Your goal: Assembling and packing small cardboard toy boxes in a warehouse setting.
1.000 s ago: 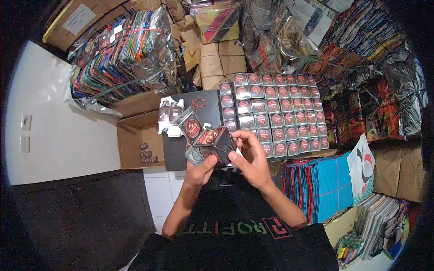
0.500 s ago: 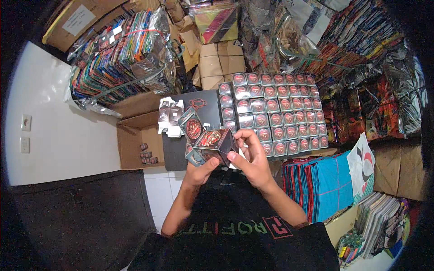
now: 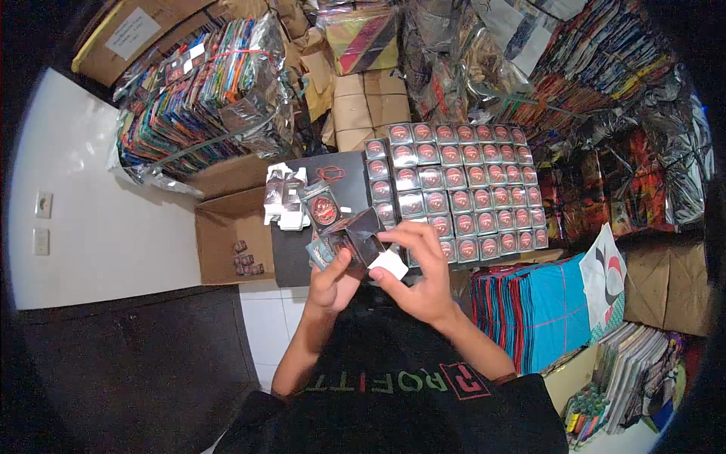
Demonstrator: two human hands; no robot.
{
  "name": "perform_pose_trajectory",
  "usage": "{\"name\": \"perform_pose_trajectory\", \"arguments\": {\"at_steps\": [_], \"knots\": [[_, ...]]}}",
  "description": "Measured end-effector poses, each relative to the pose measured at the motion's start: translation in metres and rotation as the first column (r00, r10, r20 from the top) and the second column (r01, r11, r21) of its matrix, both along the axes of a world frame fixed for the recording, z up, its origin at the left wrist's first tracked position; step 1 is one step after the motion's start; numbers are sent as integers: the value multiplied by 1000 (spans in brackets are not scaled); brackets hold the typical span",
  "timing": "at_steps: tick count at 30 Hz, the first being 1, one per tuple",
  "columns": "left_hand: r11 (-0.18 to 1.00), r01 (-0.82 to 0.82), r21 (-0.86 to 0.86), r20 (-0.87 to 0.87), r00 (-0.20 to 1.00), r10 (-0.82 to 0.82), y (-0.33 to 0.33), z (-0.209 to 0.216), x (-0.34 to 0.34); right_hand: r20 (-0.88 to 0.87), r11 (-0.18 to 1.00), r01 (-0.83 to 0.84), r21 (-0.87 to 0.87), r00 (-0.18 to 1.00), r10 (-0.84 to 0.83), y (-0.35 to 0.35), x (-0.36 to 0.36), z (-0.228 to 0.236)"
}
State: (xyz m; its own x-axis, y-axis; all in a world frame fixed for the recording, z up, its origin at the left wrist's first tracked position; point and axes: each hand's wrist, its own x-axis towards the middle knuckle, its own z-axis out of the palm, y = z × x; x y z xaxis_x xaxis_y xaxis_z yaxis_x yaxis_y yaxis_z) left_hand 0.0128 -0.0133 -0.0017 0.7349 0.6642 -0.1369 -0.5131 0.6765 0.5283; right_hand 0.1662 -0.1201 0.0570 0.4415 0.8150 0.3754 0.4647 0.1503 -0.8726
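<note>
gripping dark carton [image 3: 349,240]: left fingers [image 3: 342,259], right fingers [image 3: 414,230]; black table [image 3: 292,261] below, bundled stacks [image 3: 203,98] behind.

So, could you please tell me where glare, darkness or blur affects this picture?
Head view, upper left: glare spots on the white wall and shiny highlights on the plastic wrap; head view, lower left: the dark brown panel looks dim and grainy; head view, rim: corners fall to black; head view, centre: the open box shows no strong blur.
</note>
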Motion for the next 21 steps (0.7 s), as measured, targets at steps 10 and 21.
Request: {"name": "perform_pose_trajectory", "arguments": {"at_steps": [10, 21], "knots": [[1000, 27, -2, 4, 1000, -27, -2, -9, -3, 211, 1000, 13, 21, 977, -17, 0, 1, 6], [991, 128, -44, 95, 988, -123, 11, -11, -9, 63, 971, -205, 124, 978, 199, -1, 13, -10]]}}
